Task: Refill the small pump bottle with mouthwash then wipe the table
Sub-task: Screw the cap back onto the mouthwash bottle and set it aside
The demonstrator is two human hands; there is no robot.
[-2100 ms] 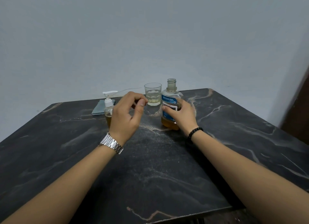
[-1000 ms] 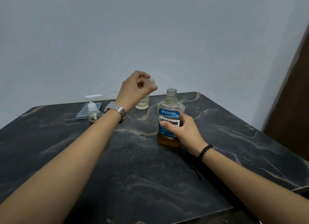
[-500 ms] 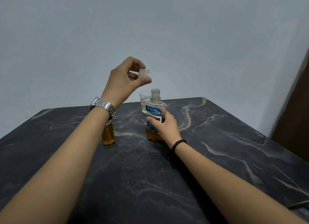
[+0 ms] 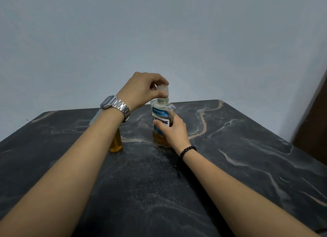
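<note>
Head view. The mouthwash bottle [image 4: 161,120], clear plastic with a blue-and-white label and an amber liquid filling only its lower part, stands upright just past the centre of the dark, veined, stone-like bench [image 4: 247,148]. The right hand [image 4: 174,130] wraps the bottle's body from the 5 o'clock side, fingers clamped on the label. The left hand [image 4: 143,89], wearing a metal-link watch [image 4: 115,104], holds the translucent cap [image 4: 162,89] directly over the threaded neck, its fingers [image 4: 163,95] pinched together on the cap's sides; whether the cap already touches the threads cannot be told. At 9 o'clock of the mouthwash bottle, near but apart, the small pump bottle [image 4: 115,141] shows as an amber-filled cylinder, its upper part and pump hidden behind the left forearm. Judged step: the refill looks complete and the large bottle is being recapped. The next move calls for seating the cap squarely and twisting while the right hand resists rotation; then a cloth must be found for wiping, none being clearly visible here. A beaded bracelet [image 4: 188,150] circles the right wrist.
</note>
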